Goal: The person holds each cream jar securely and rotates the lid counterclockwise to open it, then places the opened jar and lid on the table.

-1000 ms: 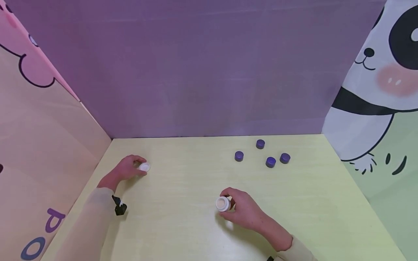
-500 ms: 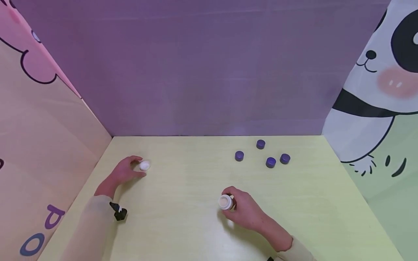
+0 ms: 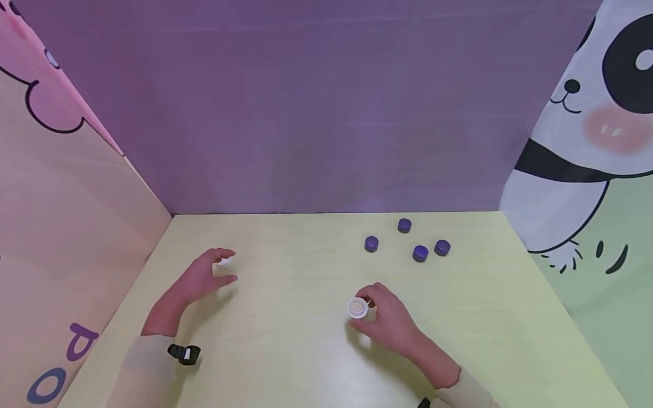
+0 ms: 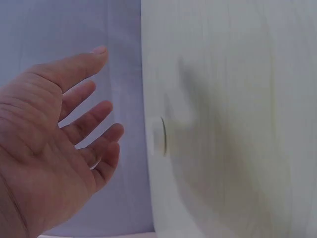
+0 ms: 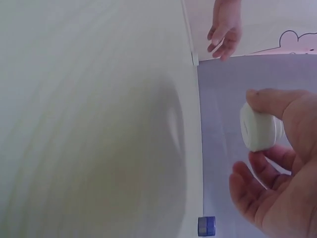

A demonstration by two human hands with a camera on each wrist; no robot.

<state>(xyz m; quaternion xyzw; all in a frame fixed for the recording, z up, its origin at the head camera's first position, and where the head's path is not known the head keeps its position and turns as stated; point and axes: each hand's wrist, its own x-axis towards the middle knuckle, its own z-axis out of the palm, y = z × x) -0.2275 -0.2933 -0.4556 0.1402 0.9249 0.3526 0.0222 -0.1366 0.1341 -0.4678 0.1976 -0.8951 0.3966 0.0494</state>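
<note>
My right hand [image 3: 390,323] pinches a small white jar [image 3: 357,307] between thumb and fingers, holding it above the table with its round open mouth facing the head camera. In the right wrist view the jar [image 5: 260,128] shows its plain white side and base. A white round lid [image 3: 224,263] lies on the table at the left, partly covered by my left hand [image 3: 204,276] in the head view. That hand hovers over it, thumb and fingers spread apart, holding nothing. The left wrist view shows the lid [image 4: 158,137] flat on the table, away from the fingertips.
Several purple caps stand at the back right of the pale wooden table [image 3: 285,340], the nearest to the middle being one purple cap [image 3: 371,244]. A purple wall [image 3: 316,113] rises behind the table. Printed panels border it left and right.
My left hand has let go of the white lid, spread its fingers and drawn slightly back and up. My right hand has shifted a little right and away with the jar.
</note>
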